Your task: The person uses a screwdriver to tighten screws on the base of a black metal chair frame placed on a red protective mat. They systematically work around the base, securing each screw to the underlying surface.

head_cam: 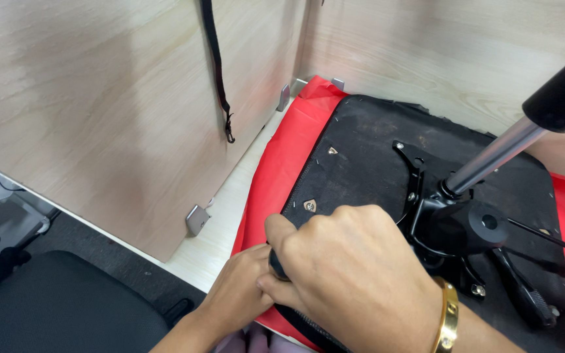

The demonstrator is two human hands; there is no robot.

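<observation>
The upturned black seat pad lies on red cloth over the desk; it looks heavy and stiff, its fabric edge soft. Both hands, left hand and right hand, pinch that near edge beside the metal mechanism.

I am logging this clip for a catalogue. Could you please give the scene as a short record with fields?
Setting: wooden panel walls around a light worktop
Main thing: upturned black chair seat lying on a red cloth
On the seat: black metal mechanism with a silver gas cylinder
Left hand: at the seat's near edge
Right hand: closed on a small dark thing, mostly hidden
Wrist: gold bangle
Hanging: black strap
</observation>
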